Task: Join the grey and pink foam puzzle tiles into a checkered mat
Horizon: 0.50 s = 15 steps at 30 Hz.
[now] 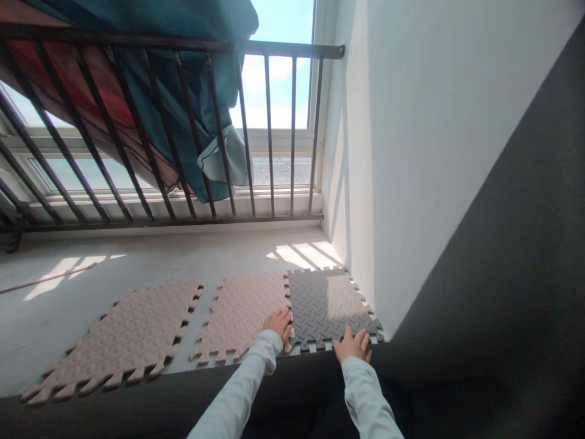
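Note:
My left hand (pixel 278 324) rests, fingers spread, on the right edge of a pink foam mat tile (pixel 249 305) with interlocking teeth. Against that edge lies a grey foam mat tile (pixel 324 299), its teeth meeting the pink ones, though my fingers hide part of the seam. My right hand (pixel 353 346) lies with its fingers apart over the front edge of the grey tile, near its right corner. Farther left, a second pink foam mat tile (pixel 137 329) sits apart, a strip of sill showing between the two pink ones.
The tiles lie on a pale window sill (pixel 205 247), whose front edge drops into shadow. A white wall (pixel 402 122) bounds the right side. Behind stands a dark metal railing (pixel 183 42) with a teal and red cloth (pixel 178 116) draped over it. A thin stick (pixel 50 278) lies far left.

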Available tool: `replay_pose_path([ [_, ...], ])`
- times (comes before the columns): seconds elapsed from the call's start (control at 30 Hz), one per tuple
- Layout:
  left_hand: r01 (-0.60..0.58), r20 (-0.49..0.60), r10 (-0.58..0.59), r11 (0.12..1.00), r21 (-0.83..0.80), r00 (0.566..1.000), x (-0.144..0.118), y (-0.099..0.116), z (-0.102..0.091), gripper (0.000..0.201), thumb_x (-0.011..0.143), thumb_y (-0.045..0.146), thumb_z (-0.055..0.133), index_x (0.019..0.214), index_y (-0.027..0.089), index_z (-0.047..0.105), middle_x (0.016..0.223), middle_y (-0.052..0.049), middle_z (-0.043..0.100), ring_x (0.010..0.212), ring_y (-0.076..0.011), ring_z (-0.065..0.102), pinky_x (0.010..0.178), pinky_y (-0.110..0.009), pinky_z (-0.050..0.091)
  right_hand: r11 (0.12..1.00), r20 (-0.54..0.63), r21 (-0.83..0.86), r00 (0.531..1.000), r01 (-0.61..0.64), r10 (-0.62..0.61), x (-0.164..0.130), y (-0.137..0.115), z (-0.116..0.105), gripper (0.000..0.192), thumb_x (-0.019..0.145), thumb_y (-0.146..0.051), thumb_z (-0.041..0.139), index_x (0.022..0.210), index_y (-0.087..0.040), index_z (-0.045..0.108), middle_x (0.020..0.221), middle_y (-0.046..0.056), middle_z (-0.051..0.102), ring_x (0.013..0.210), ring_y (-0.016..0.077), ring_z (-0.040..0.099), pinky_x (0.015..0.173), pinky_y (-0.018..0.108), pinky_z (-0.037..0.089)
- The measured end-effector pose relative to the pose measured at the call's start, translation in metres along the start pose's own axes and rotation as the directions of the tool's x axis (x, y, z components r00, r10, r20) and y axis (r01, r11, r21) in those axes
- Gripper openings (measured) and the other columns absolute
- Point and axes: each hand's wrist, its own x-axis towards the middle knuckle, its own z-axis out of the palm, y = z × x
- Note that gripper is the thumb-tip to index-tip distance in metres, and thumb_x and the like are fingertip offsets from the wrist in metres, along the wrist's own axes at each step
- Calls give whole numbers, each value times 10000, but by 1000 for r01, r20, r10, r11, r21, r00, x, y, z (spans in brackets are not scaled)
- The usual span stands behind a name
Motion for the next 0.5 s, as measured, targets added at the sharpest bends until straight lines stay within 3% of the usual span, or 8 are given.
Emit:
replay_pose_path([
  [0.13, -4, 39, 2, 999, 39, 999, -2, -2, 13, 492, 813, 321, 309, 1300, 248, 300, 1397, 6, 234, 1265, -202, 198, 1005, -431, 229, 1000, 1, -12, 1000, -6, 6, 0, -1, 2, 566, 716, -332, 436, 1246, -154, 347, 1366, 200, 190, 1260, 293, 121, 938, 468, 228],
  [0.27, 20, 45, -22, 999, 45, 999, -6, -1, 18, 499, 828, 333, 258, 1319, 248, 252, 1407, 21, 190, 1279, -180, 153, 1023, -433, 179, 1000, -2, -17, 1000, -16, 16, -1, -4, 3, 573, 716, -331, 449, 1248, -145, 345, 1365, 214, 176, 1261, 298, 108, 947, 461, 211],
  [0.5, 5, 66, -8, 999, 47, 998, 7, 2, -17, 458, 794, 368, 357, 1234, 247, 406, 1319, -30, 389, 1185, -203, 341, 961, -376, 310, 1000, -3, -8, 1000, -13, 13, -5, -6, -2, 568, 718, -314, 455, 1244, -125, 356, 1358, 225, 185, 1256, 313, 121, 951, 459, 214],
])
